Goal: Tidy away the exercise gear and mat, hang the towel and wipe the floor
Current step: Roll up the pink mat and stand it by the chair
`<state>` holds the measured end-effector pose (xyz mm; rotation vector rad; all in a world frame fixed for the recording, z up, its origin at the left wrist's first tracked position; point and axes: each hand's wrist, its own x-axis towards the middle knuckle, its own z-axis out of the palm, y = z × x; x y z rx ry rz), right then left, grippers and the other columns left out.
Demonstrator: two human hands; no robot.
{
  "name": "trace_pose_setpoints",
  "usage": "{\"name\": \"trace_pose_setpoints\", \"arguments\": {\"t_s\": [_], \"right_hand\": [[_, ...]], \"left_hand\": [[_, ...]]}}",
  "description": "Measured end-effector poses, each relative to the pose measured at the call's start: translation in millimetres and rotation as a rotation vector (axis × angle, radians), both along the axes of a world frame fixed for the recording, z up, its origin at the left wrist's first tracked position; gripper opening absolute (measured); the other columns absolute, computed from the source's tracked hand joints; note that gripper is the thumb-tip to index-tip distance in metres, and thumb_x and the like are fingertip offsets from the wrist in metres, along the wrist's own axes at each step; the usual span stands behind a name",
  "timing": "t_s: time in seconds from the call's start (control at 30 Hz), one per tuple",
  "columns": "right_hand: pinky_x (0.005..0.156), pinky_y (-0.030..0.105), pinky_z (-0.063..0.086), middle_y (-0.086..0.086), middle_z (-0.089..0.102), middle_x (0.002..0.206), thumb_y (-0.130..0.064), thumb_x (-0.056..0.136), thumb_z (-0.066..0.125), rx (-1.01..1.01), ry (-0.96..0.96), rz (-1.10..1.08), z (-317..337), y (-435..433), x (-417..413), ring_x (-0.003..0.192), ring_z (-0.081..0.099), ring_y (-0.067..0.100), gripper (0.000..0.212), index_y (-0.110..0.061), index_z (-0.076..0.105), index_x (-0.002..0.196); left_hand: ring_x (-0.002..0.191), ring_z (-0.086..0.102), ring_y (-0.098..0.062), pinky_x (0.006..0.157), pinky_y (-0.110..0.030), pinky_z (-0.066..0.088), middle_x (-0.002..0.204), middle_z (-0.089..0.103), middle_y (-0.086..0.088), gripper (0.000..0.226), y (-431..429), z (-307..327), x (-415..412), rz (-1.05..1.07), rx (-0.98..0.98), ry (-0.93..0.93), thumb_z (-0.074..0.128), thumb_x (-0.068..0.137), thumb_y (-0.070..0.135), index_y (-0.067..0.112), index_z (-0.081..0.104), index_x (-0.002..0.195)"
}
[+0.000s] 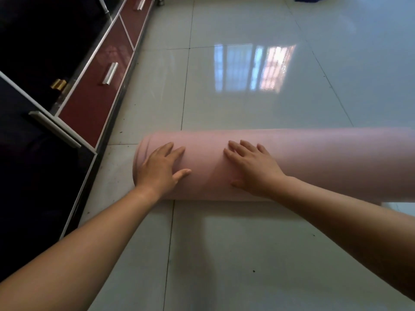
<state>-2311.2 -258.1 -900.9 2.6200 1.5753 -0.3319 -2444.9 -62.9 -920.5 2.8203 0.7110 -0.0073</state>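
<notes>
Here, right under both hands: pink mat (314, 162), rolled into a thick tube, crosswise on the glossy tiled floor (247, 86). Smooth and pale, with the loose outer edge slanting across the roll between the hands. Left hand (159, 169) flat near the roll's left end, right hand (253, 169) just beside it, fingers straight and spread, pressing down, gripping nothing. Both arms stretched forward.

mat (314, 162): is looking matt and smooth
floor (224, 90): tiles are shining glossy
drawers (89, 102): fronts are gleaming glossy
handles (110, 73): are showing silvery metal
</notes>
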Motion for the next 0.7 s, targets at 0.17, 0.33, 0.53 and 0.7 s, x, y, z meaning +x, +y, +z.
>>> {"name": "trace_pose_setpoints", "arguments": {"t_s": [0.17,0.33,0.53,0.7], "right_hand": [[0.111,0.053,0.012,0.001,0.003,0.157,-0.050,0.078,0.065,-0.003,0.025,0.033,-5.7,40.0,-20.9,0.143,0.006,0.024,0.094,-0.021,0.008,0.148],[0.111,0.051,0.014,-0.002,0.003,0.157,-0.052,0.076,0.066,-0.020,0.031,0.013,-6.5,49.4,-16.4,0.143,0.006,0.021,0.096,-0.025,0.008,0.148],[0.112,0.048,0.011,-0.004,0.000,0.157,-0.053,0.077,0.064,-0.017,0.030,-0.008,-11.1,47.7,-18.2,0.144,0.004,0.019,0.095,-0.027,0.007,0.148],[0.112,0.046,0.010,-0.004,-0.001,0.158,-0.053,0.076,0.064,-0.009,0.033,-0.017,-13.2,43.8,-21.8,0.144,0.003,0.019,0.095,-0.028,0.007,0.148]], "left_hand": [[0.136,0.030,-0.024,0.108,-0.041,0.034,0.151,0.029,-0.002,0.063,24.4,-5.2,-27.3,0.077,-0.015,-0.015,0.060,0.084,0.047,0.028,0.038,0.140],[0.132,0.036,-0.025,0.109,-0.038,0.033,0.146,0.037,-0.006,0.069,47.1,-15.4,-52.8,0.251,-0.148,-0.123,0.066,0.081,0.042,0.020,0.037,0.141],[0.127,0.044,-0.025,0.105,-0.041,0.039,0.145,0.039,-0.004,0.075,47.5,-23.0,-55.5,0.490,-0.577,-0.254,0.067,0.082,0.039,0.021,0.029,0.144],[0.122,0.047,-0.026,0.100,-0.044,0.044,0.140,0.046,-0.005,0.072,40.6,-26.7,-55.6,0.566,-0.723,-0.316,0.068,0.081,0.038,0.020,0.033,0.142]]}}
